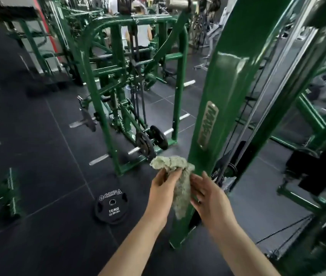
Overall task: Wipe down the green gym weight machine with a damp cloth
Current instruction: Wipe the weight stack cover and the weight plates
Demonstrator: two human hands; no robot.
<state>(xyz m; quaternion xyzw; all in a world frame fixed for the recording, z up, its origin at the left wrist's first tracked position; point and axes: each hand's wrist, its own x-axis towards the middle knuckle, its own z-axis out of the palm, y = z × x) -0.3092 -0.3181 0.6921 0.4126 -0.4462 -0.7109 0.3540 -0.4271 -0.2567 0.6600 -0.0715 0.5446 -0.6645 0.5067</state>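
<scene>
A wide glossy green upright (225, 100) of the weight machine rises in front of me, with a tan name badge (207, 124) on its face. My left hand (163, 184) pinches the top of a crumpled grey-green cloth (180, 188), which hangs down just left of the upright's lower part. My right hand (207, 194) is beside the cloth with its fingers spread and relaxed, fingertips at the cloth's right edge, in front of the upright.
A black 10 kg plate (111, 207) lies on the dark rubber floor at my lower left. Another green rack (138, 86) with loaded plates stands behind. Cables and guide rods (243, 124) run right of the upright. People stand far back.
</scene>
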